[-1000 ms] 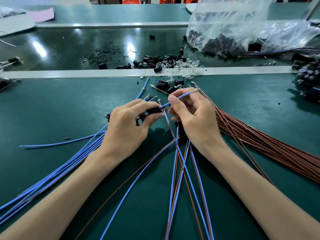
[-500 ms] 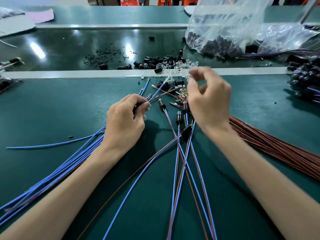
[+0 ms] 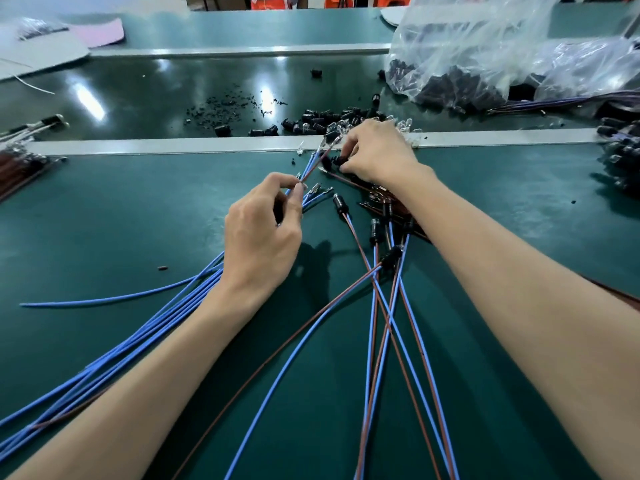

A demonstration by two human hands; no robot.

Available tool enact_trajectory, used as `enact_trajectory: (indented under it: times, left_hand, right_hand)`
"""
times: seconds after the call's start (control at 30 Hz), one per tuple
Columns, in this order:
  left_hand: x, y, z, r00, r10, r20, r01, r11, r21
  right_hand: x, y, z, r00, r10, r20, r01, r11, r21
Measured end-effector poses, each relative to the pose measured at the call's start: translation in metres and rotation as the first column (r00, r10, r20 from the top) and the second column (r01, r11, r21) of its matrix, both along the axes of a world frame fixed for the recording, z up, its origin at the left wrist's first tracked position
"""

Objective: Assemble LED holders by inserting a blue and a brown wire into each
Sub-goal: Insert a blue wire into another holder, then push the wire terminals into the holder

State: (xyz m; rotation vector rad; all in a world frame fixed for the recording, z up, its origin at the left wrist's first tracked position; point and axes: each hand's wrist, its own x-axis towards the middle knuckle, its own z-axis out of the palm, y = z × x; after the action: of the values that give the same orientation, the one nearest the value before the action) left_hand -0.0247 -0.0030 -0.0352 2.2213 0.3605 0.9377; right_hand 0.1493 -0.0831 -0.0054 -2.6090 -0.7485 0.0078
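Note:
My left hand (image 3: 259,233) pinches a blue wire and a brown wire (image 3: 313,165) together, their tips pointing up and right. My right hand (image 3: 375,150) reaches to the small pile of black LED holders (image 3: 332,161) by the metal rail, fingers curled onto one of them; the grip itself is hidden. Several finished holders with wire pairs (image 3: 341,206) lie fanned below it. Loose blue wires (image 3: 145,337) spread to the lower left. Brown wires (image 3: 388,202) lie under my right forearm.
Beyond the metal rail (image 3: 173,145) lie more black holders and clear LEDs (image 3: 322,121) and black scraps (image 3: 221,109). A clear bag of parts (image 3: 460,64) sits at back right. More assemblies (image 3: 620,150) lie at the right edge, others at the left edge (image 3: 20,164).
My right hand let go of the wires, rose and moved forward to the holder pile at the rail. My left hand kept the wire pair and shifted slightly forward.

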Motion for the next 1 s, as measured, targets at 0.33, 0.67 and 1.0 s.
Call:
enact_trajectory:
  times: [0.33, 0.67, 1.0]
  left_hand:
    - [0.001, 0.001, -0.001, 1.0, -0.009, -0.002, 0.009, 0.999, -0.037]
    - [0.0, 0.001, -0.001, 1.0, -0.026, -0.01, 0.026, 0.999, -0.039]
    - [-0.001, 0.001, 0.0, 0.999, -0.041, -0.011, 0.041, 0.998, -0.046]
  right_hand:
    - [-0.022, -0.035, -0.007, 0.991, -0.052, 0.12, 0.024, 0.973, 0.229]
    - [0.006, -0.01, -0.005, 1.0, 0.0, -0.008, 0.001, 1.0, 0.025]
    - [-0.004, -0.023, -0.002, 0.988, -0.078, 0.135, 0.04, 0.963, 0.267]
